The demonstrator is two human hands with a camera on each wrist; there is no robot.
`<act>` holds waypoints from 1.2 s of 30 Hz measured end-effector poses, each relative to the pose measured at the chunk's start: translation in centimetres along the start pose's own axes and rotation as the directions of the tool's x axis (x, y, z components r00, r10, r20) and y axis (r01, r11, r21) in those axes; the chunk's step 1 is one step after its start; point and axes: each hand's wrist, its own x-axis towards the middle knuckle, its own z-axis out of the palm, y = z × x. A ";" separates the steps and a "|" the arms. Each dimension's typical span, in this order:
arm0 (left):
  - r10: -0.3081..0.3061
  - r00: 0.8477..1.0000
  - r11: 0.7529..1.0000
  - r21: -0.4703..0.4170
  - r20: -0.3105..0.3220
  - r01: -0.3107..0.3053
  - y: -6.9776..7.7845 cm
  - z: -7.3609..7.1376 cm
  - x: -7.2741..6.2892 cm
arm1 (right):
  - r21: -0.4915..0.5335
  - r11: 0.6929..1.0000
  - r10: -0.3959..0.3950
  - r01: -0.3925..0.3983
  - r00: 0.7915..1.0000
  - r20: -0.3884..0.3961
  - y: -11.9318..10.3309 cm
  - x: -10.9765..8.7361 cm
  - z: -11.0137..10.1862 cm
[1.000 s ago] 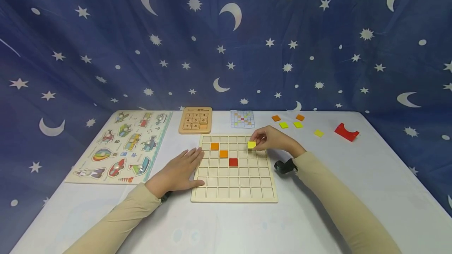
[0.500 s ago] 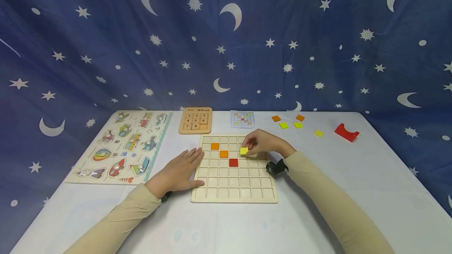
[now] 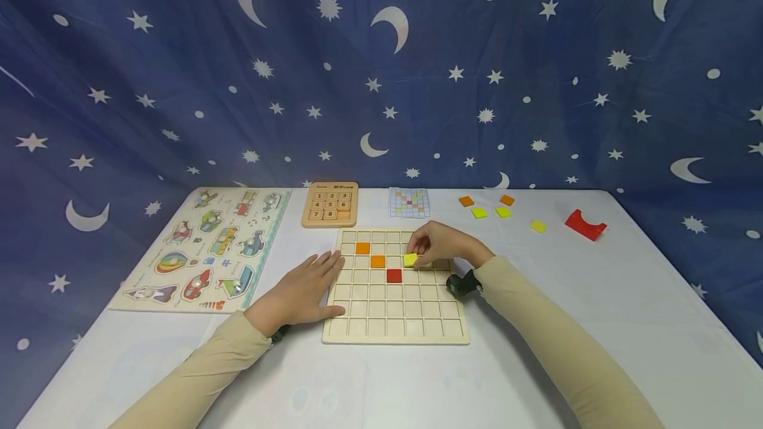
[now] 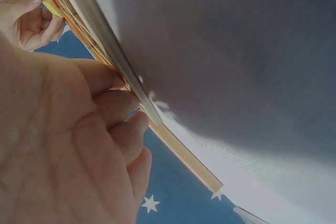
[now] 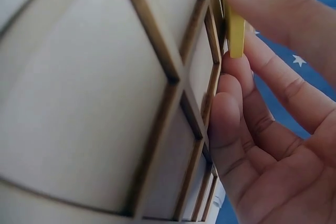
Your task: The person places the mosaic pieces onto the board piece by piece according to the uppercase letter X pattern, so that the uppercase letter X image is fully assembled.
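From where I stand, taking the red square tile [image 3: 394, 276] in the middle cell as the clock's centre and 12 o'clock as away from the person, I note the following.

The right hand [image 3: 441, 241] is nearly closed, pinching a yellow square tile [image 3: 410, 260] between thumb and fingers. The tile is between 1 and 2 o'clock, close over a cell diagonally next to the red one; whether it touches the ribs I cannot tell. The edge grip, in my judgement, leaves its underside free to meet the recess.

The left hand [image 3: 301, 290] lies at 9 o'clock, fingers extended and thumb spread, gripping nothing but touching the rim of the cream wooden grid board [image 3: 393, 310], apparently to brace it. A small printed grid card [image 3: 409, 202] lies at 12 o'clock, presumably for easy viewing.

Containers: besides the red tile, the board holds two orange square tiles [image 3: 370, 255], each in its own cell, in a diagonal towards 10 to 11 o'clock. Further that way, a brown wooden number tray [image 3: 330, 204] holds tiles 1 to 8, its last place vacant.

Loose orange and yellow tiles [image 3: 503, 212] lie on the white tabletop [image 3: 656, 296] around 2 o'clock.
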 end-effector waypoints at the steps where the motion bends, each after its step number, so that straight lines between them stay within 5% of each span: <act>1: 0.001 1.000 1.000 -0.001 0.000 -0.001 0.0 0.0 0.0 | -0.003 1.000 0.001 -0.001 1.000 0.000 0.1 0.1 0.0; 24: 0.008 1.000 1.000 0.010 -0.014 -0.008 -0.1 0.0 0.0 | -0.036 0.999 0.023 -0.023 1.000 0.003 0.2 0.0 -0.1; 36: 0.016 1.000 1.000 0.014 -0.019 -0.015 -0.1 0.2 0.0 | 0.089 0.996 -0.013 0.019 0.997 -0.070 1.3 -2.1 -1.4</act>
